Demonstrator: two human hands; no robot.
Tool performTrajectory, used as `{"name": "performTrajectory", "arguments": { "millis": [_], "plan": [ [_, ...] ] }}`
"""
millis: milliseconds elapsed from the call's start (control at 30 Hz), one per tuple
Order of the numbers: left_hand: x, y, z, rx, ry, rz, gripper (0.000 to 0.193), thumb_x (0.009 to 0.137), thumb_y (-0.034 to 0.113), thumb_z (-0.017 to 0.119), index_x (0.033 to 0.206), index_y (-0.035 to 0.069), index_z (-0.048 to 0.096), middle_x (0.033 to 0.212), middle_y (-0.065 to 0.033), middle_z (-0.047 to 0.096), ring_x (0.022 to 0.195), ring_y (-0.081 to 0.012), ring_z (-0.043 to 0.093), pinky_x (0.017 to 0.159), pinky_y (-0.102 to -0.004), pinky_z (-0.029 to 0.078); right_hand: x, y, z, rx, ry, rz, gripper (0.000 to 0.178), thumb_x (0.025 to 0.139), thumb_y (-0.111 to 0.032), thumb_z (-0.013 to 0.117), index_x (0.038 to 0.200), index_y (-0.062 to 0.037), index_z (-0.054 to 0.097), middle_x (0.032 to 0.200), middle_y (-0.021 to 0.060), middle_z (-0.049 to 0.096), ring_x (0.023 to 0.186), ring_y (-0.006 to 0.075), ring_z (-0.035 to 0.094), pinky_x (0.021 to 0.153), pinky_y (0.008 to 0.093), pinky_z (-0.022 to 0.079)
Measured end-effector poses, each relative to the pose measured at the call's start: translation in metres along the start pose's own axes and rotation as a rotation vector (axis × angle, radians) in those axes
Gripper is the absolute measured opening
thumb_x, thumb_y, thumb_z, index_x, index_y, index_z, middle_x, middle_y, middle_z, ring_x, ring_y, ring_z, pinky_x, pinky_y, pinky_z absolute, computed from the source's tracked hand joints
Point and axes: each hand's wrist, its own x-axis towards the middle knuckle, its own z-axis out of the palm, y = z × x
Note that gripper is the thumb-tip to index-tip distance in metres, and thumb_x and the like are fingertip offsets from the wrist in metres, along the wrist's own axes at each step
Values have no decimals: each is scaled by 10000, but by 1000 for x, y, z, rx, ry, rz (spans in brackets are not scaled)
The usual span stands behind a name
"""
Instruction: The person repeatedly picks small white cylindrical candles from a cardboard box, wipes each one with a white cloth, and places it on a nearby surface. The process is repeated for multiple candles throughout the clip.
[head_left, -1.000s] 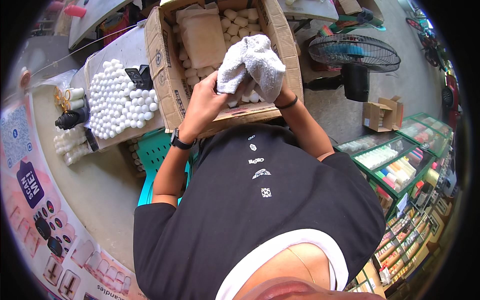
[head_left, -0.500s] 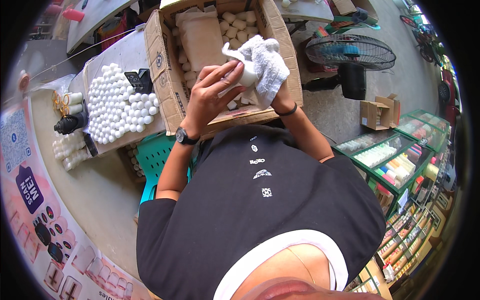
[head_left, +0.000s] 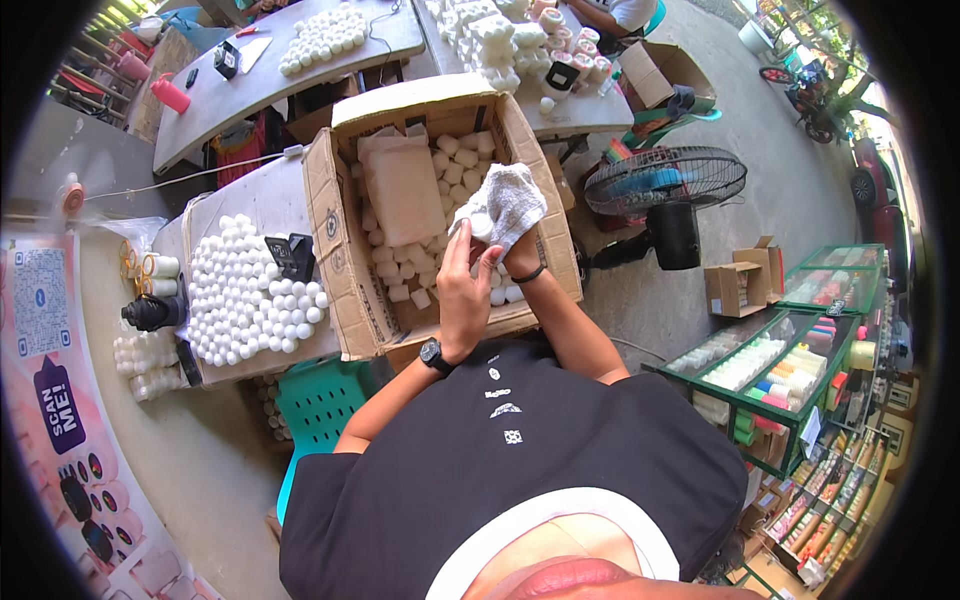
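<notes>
Above an open cardboard box, both hands meet around a short white candle. My left hand has its fingers closed along the candle's near left side, the thumb pressed to it. A white terry cloth covers much of my right hand, which grips it against the candle's right side. Most of the right fingers are hidden by the cloth. Inside the box lie many loose white candles and a flat, pale brown wrapped bundle.
Left of the box, a table carries rows of white candles and a black stand. A black fan stands on the right, near a glass display case. Another person sits at the far table; a green chair is beside me.
The view has tilted upward, bringing the far tables and another person into sight. My left fingers have shifted from over the candle's top to along its side; the cloth stays at the candle.
</notes>
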Motion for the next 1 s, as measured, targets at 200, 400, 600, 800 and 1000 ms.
{"name": "performTrajectory", "arguments": {
  "millis": [200,400,600,800,1000],
  "plan": [
    [9,-25,22,-380,-41,-339,542,849,273,670,1213,-87,495,1040,-109,616,927,-124,576,816,-261,479,6,41,26,1040,95,414,229,919,-123,441,1114,-26,511,947,70,584,796,191,602,713,303,516],
    [8,-27,30,-814,51,-473,481,835,226,698,1179,-43,496,1010,-44,568,883,-87,537,783,-225,455,9,45,40,1904,-105,759,433,893,-536,415,862,-123,540,749,56,550,648,250,548,563,392,485],
    [9,-34,18,-818,-24,-400,459,854,307,667,1121,-45,542,1006,-32,555,853,-83,518,740,-205,428,7,42,41,1803,-171,843,390,906,-563,391,736,-226,488,647,30,514,607,225,543,515,354,460],
    [9,-20,5,-841,-69,-345,395,868,290,645,1117,5,530,1050,-46,552,933,-125,536,798,-269,451,7,21,21,1668,-64,819,289,948,-434,399,933,-174,524,833,6,553,729,175,556,628,320,491],
    [40,-37,-34,-1534,-199,-904,426,946,442,426,1136,72,515,1072,-41,562,978,-168,512,836,-328,410,13,-49,-15,1097,-189,195,265,933,-188,495,1174,-78,475,1001,38,529,839,130,517,694,254,440]
  ]
}}
